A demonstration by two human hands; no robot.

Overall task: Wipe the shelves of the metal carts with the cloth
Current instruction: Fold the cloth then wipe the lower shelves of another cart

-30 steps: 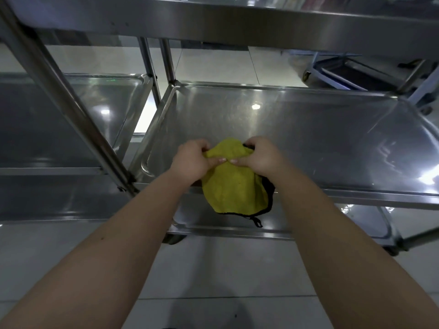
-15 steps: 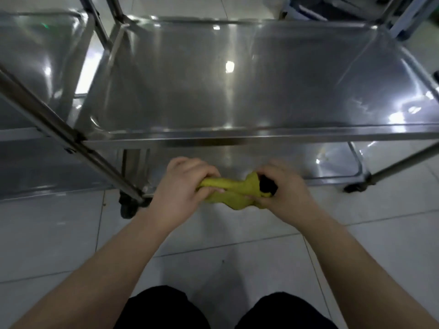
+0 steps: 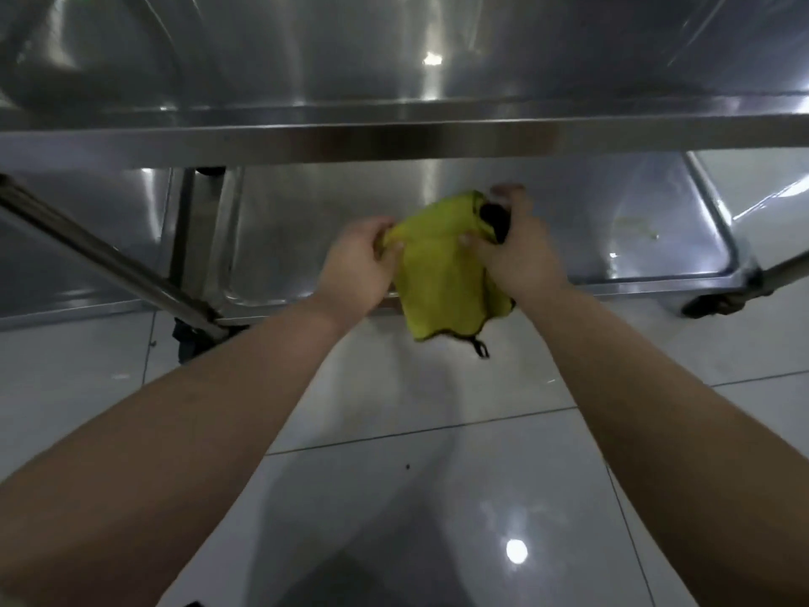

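A yellow cloth (image 3: 442, 273) with a black edge and a small black loop hangs between both my hands. My left hand (image 3: 361, 260) pinches its left edge, and my right hand (image 3: 518, 251) grips its right side, bunched at the top. Both hands are held in front of the near rim of the metal cart's bottom shelf (image 3: 306, 238). The middle shelf (image 3: 394, 138) crosses the view above them. A faint yellowish smear (image 3: 634, 225) lies on the bottom shelf at the right.
A second metal cart (image 3: 79, 221) stands to the left, with a slanted steel post (image 3: 109, 260) in front. Caster wheels (image 3: 713, 304) sit at the cart's corners. White floor tiles (image 3: 416, 475) fill the foreground.
The view has dropped from the middle shelf to the bottom shelf. The cloth, twisted tight between my hands half a second ago, now hangs spread out again.
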